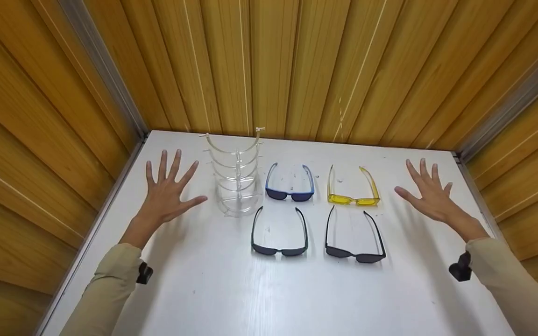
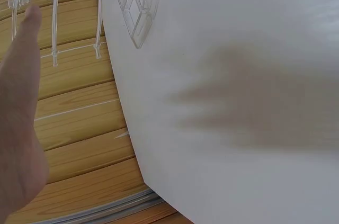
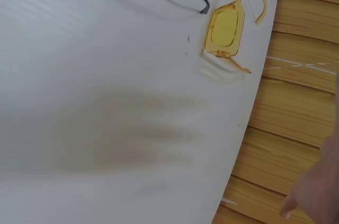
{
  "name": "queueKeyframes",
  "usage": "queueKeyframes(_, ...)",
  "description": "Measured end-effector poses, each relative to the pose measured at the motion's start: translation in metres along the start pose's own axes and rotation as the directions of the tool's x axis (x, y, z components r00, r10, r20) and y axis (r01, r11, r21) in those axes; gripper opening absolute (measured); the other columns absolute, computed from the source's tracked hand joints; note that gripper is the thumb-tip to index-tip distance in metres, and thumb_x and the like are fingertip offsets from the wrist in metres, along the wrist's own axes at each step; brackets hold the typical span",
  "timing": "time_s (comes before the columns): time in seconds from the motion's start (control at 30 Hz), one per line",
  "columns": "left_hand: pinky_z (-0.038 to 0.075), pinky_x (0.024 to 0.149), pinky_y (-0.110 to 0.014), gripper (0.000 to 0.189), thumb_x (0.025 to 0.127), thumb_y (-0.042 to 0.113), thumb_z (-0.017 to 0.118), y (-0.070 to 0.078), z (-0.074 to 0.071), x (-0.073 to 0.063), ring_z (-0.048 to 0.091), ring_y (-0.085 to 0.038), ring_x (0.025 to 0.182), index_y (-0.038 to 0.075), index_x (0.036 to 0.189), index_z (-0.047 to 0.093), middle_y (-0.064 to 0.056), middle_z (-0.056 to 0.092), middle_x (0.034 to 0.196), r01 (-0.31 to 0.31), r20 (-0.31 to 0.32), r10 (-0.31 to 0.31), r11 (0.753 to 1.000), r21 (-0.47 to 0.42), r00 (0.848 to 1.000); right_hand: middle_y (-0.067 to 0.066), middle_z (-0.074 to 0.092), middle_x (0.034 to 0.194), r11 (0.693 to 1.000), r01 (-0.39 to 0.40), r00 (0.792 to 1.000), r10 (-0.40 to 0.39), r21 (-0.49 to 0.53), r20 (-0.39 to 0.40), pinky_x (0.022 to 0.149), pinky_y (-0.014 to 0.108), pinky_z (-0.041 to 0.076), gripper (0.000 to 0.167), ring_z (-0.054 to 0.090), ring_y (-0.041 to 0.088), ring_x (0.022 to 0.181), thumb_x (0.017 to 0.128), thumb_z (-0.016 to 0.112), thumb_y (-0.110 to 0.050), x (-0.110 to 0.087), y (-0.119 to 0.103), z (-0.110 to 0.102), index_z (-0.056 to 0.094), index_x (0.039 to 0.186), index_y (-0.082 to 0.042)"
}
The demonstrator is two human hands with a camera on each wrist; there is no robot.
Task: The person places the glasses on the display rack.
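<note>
My left hand point(image 1: 164, 196) hovers over the table with its fingers spread, holding nothing, left of a clear plastic glasses stand point(image 1: 238, 175) with several curved tiers. On the right, my right hand point(image 1: 431, 196) is also spread and holds nothing; nearest to it are the yellow glasses point(image 1: 354, 200). Blue-framed sunglasses point(image 1: 290, 195) lie beside the stand. In front of them are dark sunglasses with a greenish frame point(image 1: 279, 251), and black sunglasses point(image 1: 355, 255) to their right. All have their temples unfolded toward the back. The stand's base point(image 2: 139, 9) shows in the left wrist view.
The white table point(image 1: 213, 289) is bordered by wood-patterned panels point(image 1: 269, 70) at the back and both sides. Metal posts point(image 1: 105, 65) rise at the corners. A small black device point(image 1: 461, 268) is on the right wrist, another point(image 1: 144, 273) on the left.
</note>
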State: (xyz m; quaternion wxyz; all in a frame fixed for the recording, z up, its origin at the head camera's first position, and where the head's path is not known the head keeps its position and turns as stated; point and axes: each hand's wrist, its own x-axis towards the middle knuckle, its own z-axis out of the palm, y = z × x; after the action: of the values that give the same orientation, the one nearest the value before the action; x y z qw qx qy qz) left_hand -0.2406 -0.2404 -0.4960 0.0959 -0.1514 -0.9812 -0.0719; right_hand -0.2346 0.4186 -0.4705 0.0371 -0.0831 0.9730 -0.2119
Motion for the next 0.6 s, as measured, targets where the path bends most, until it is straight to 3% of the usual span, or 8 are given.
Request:
queueKeyframes(0.13, -0.016, 0.12, -0.072, 0.094, 0.089, 0.069, 0.057, 0.007, -0.006, -0.002, -0.016, -0.043, 0.158, 0.029, 0.165, 0.017, -0.014, -0.006, 0.173, 0.016, 0.014, -0.014, 0.993, -0.116, 1.0, 0.021, -0.024, 0.167, 0.989, -0.029, 0.999, 0.025, 0.144, 0.032, 0.102, 0.09, -0.014, 0.089, -0.026, 0.054, 0.149, 0.103, 0.047, -0.054, 0.001, -0.009, -0.001, -0.011, 0.164, -0.022)
queueKeyframes(0.23, -0.014, 0.122, -0.07, 0.093, 0.093, 0.063, 0.058, 0.013, -0.006, -0.004, -0.016, -0.041, 0.158, 0.026, 0.165, 0.012, -0.013, -0.007, 0.173, 0.057, 0.043, -0.048, 0.961, -0.27, 0.998, 0.016, -0.025, 0.168, 0.967, -0.057, 0.997, 0.041, 0.249, 0.069, 0.108, 0.088, -0.006, 0.092, -0.02, 0.053, 0.151, 0.104, 0.049, -0.051, 0.002, -0.019, 0.0, -0.018, 0.162, -0.027)
queueKeyframes(0.33, -0.008, 0.123, -0.071, 0.089, 0.097, 0.056, 0.056, 0.018, -0.005, -0.007, -0.009, -0.04, 0.159, 0.026, 0.166, 0.008, -0.011, -0.003, 0.174, 0.11, 0.077, -0.083, 0.879, -0.465, 0.994, 0.015, -0.022, 0.169, 0.925, -0.061, 0.994, 0.023, 0.376, 0.106, 0.114, 0.083, 0.003, 0.097, -0.013, 0.052, 0.154, 0.104, 0.056, -0.043, 0.001, -0.031, 0.006, -0.023, 0.16, -0.03)
queueKeyframes(0.47, 0.008, 0.126, -0.07, 0.08, 0.103, 0.049, 0.053, 0.028, 0.0, -0.009, 0.008, -0.039, 0.16, 0.03, 0.166, 0.007, -0.008, 0.009, 0.174, 0.176, 0.145, -0.105, 0.713, -0.678, 0.984, 0.019, -0.01, 0.171, 0.83, -0.08, 0.985, -0.018, 0.553, 0.169, 0.122, 0.074, 0.008, 0.096, -0.003, 0.047, 0.157, 0.105, 0.057, -0.032, -0.004, -0.048, 0.019, -0.02, 0.161, -0.029)
queueKeyframes(0.5, 0.012, 0.126, -0.068, 0.077, 0.104, 0.047, 0.053, 0.03, 0.001, -0.009, 0.012, -0.038, 0.159, 0.029, 0.166, 0.01, -0.008, 0.014, 0.173, 0.187, 0.157, -0.106, 0.675, -0.714, 0.982, 0.02, -0.004, 0.171, 0.8, -0.086, 0.983, -0.028, 0.594, 0.181, 0.127, 0.065, 0.015, 0.093, 0.003, 0.045, 0.157, 0.106, 0.057, -0.031, -0.006, -0.052, 0.023, -0.017, 0.162, -0.027)
queueKeyframes(0.53, 0.015, 0.126, -0.067, 0.075, 0.104, 0.045, 0.054, 0.032, 0.003, -0.009, 0.016, -0.038, 0.159, 0.028, 0.165, 0.014, -0.009, 0.018, 0.172, 0.194, 0.165, -0.106, 0.656, -0.729, 0.981, 0.021, 0.004, 0.171, 0.774, -0.095, 0.981, -0.036, 0.626, 0.193, 0.127, 0.06, 0.02, 0.089, 0.014, 0.039, 0.158, 0.106, 0.055, -0.031, -0.007, -0.056, 0.027, -0.012, 0.164, -0.024)
queueKeyframes(0.6, 0.02, 0.126, -0.064, 0.07, 0.104, 0.038, 0.058, 0.035, 0.009, -0.009, 0.024, -0.039, 0.156, 0.023, 0.163, 0.026, -0.012, 0.028, 0.169, 0.188, 0.158, -0.106, 0.643, -0.742, 0.982, 0.022, 0.019, 0.169, 0.718, -0.111, 0.975, -0.056, 0.688, 0.215, 0.125, 0.048, 0.033, 0.081, 0.032, 0.028, 0.154, 0.107, 0.054, -0.03, -0.008, -0.065, 0.036, 0.0, 0.166, -0.018)
